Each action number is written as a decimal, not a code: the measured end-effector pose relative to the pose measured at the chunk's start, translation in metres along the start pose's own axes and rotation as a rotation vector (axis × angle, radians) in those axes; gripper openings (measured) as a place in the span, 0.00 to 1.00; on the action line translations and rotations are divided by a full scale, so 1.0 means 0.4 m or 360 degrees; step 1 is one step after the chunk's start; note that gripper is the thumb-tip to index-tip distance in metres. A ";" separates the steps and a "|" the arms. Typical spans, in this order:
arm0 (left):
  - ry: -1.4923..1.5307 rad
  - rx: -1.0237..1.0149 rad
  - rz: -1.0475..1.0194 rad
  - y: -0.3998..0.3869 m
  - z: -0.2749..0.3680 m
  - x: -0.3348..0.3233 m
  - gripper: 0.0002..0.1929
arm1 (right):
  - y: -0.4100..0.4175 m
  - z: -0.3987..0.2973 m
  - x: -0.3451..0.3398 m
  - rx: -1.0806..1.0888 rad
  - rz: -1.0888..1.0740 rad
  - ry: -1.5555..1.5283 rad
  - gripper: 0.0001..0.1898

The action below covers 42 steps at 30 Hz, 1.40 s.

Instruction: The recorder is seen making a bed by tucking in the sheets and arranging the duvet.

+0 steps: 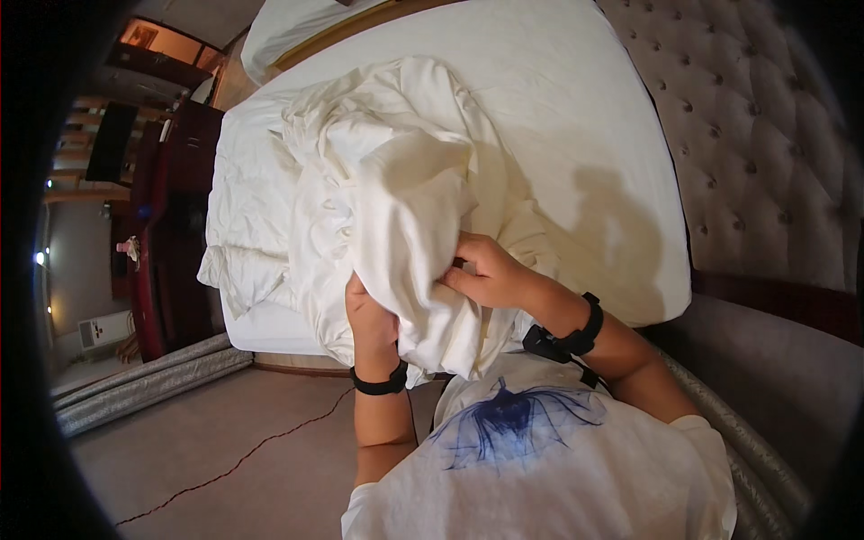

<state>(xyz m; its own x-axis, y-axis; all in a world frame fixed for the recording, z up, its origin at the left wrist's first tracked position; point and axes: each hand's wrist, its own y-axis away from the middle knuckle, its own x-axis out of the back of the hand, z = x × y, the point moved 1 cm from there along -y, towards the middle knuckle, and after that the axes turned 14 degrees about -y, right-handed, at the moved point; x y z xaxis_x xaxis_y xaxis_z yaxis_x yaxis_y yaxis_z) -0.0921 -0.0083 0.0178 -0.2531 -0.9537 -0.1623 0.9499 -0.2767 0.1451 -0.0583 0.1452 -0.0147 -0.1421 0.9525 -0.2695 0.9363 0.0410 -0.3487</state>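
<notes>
A bunched white sheet or duvet cover lies over the near part of the bed and is lifted at its near edge. My left hand grips this cloth from the left, its fingers partly hidden under a fold. On the right, my right hand pinches the same cloth between thumb and fingers. Both wrists wear black straps, and a small black device sits by the right one. A rumpled white duvet spreads to the left beneath the bunched cloth.
The mattress has a fitted white sheet, with a tufted headboard at its right. A dark red wooden desk stands to the left. Rolled grey curtains lie near the bed's lower left. A thin twisted cord crosses the floor.
</notes>
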 end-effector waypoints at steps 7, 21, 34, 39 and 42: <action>-0.0896 0.0000 -0.0351 -0.034 -0.015 -0.009 0.11 | -0.020 -0.026 0.004 -0.0621 0.0055 -0.0602 0.07; -0.0364 0.0060 -0.0080 -0.015 -0.045 0.013 0.09 | -0.002 0.015 0.001 -0.0146 0.0533 0.0145 0.05; 0.0566 -0.0016 0.0234 -0.024 0.022 0.070 0.19 | 0.005 0.016 0.148 0.0072 0.1095 0.0579 0.05; 0.0656 -0.0066 0.0063 -0.005 -0.014 0.065 0.20 | 0.035 0.092 0.119 -0.0476 0.0484 0.0638 0.02; 0.0644 -0.0072 -0.0005 -0.006 -0.004 0.049 0.19 | 0.027 0.084 0.097 -0.0164 0.0466 0.0842 0.03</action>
<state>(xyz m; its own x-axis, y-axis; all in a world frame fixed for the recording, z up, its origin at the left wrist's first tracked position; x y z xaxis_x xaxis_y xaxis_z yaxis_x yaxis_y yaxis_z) -0.0990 -0.0261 0.0127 -0.1718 -0.8271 -0.5352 0.9587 -0.2653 0.1023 -0.0644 0.1724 -0.0589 0.2798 0.9482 0.1503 0.9424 -0.2414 -0.2317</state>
